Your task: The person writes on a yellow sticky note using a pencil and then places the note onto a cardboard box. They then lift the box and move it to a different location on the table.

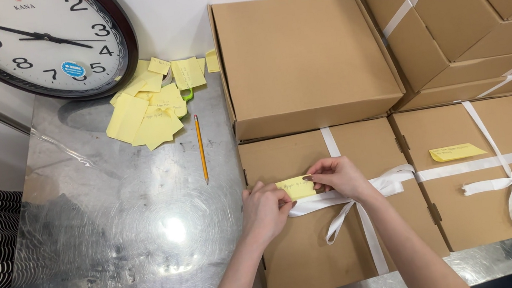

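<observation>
— Steel covers the counter (131, 244), scuffed and shiny, with a white wall behind it. What sits on it?

— Take the near cardboard box (309, 255) as the landmark. It lies flat at the counter's front edge, bound with a white ribbon (366, 192) tied in a bow on its lid.

— And the hands?

— Both are on that box's lid. The left hand (265, 211) rests near the lid's left edge, fingers curled narrow and pinching the left end of a yellow sticky note (296, 188). The right hand (338, 178) comes in from the right, its fingers pinched on the note's other end.

— So where is the note, exactly?

— On top of the near box, just above the ribbon's crossband, held between both hands. Whether it is already stuck down I cannot tell.

— Anything beside that box?

— To its right, touching it, a second ribboned box (473, 215) with its own yellow note (457, 152) on the lid. Behind the near box stands a plain box (304, 60) without ribbon, and more ribboned boxes (449, 22) are stacked behind the second one.

— To the left?

— A pencil (201, 147) lies on the steel, and farther back a loose pile of yellow notes (151, 108). A round wall clock (42, 43) leans against the wall beyond that pile.
</observation>
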